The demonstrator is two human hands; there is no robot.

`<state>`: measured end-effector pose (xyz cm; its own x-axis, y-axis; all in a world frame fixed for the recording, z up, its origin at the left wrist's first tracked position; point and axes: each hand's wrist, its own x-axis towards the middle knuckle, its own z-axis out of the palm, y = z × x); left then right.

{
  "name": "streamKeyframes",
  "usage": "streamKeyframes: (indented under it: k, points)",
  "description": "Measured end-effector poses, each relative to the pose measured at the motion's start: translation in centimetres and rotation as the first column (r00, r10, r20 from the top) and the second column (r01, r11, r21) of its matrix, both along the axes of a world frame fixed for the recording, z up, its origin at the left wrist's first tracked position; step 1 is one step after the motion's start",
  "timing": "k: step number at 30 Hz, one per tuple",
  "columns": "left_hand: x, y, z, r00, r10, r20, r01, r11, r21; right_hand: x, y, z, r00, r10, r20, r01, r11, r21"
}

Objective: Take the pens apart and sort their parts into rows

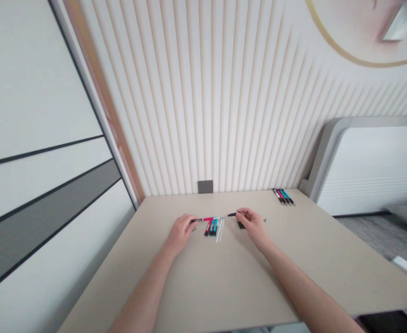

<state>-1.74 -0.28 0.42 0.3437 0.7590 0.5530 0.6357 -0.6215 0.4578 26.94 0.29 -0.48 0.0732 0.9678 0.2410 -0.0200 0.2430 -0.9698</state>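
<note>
My left hand (pixel 180 232) pinches the black end of a pink pen barrel (pixel 208 218), held level above the table. Its bare tip points right, towards my right hand (pixel 254 225). Between the fingertips of that hand is a black pen piece (pixel 231 214), apart from the barrel by a small gap. Below the barrel lie several pink and teal pen barrels (pixel 212 228) side by side. Thin white sticks (pixel 220 231), which look like refills, rest just right of them. More black pen pieces (pixel 241 225) lie partly hidden behind my right fingers.
Several pens (pixel 284 197) in white, pink and teal lie in a row at the far right corner of the beige table (pixel 224 282). A ribbed wall with a dark socket (pixel 205 186) stands behind it. A white cabinet is on the left, a headboard (pixel 373 166) on the right.
</note>
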Motion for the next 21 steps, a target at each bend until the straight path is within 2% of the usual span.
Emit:
streamKeyframes:
  k: [7,21]
  points:
    - [-0.09,0.15,-0.18,1.000,0.011,0.004,-0.011,1.000,0.004,-0.02,-0.09,0.11,1.000,-0.001,0.005,0.001,1.000,-0.001]
    - [0.07,-0.08,0.24,1.000,0.004,0.011,-0.004,1.000,0.013,-0.16,-0.37,0.21,0.997,0.078,-0.014,-0.078,0.996,-0.031]
